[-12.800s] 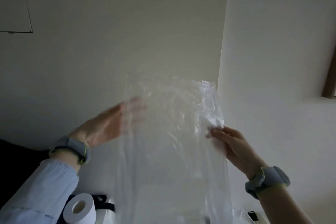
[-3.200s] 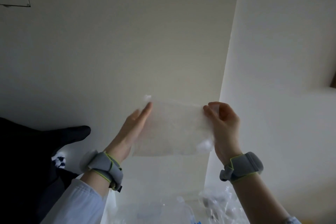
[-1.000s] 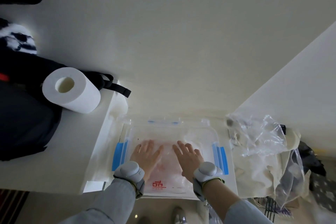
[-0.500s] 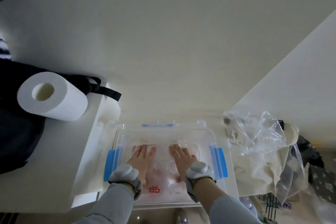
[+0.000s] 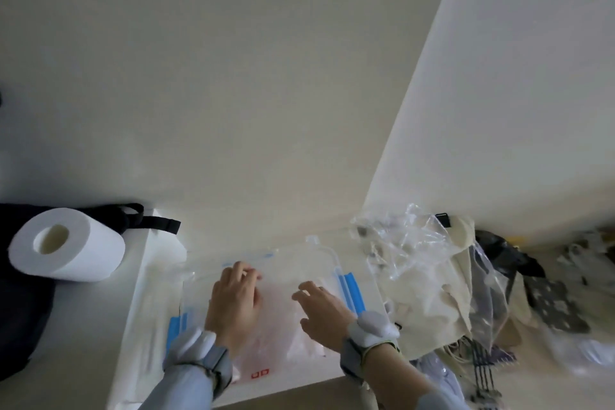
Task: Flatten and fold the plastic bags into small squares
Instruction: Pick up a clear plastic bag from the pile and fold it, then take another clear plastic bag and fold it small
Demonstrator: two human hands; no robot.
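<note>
Toilet paper roll (image 5: 66, 248) lies left on the white counter (image 5: 83, 326), against a black bag (image 5: 20, 319); crumpled clear bags (image 5: 399, 243) and cream cloth (image 5: 432, 303) crowd the right. Half a second ago both hands pressed flat inside the clear bin (image 5: 349, 286). Now the left hand (image 5: 236, 299) has slid farther in, fingers slightly curled on the folded plastic bag (image 5: 279, 319), while the right hand (image 5: 321, 313) hovers spread above it. Cream walls meet in a corner.
</note>
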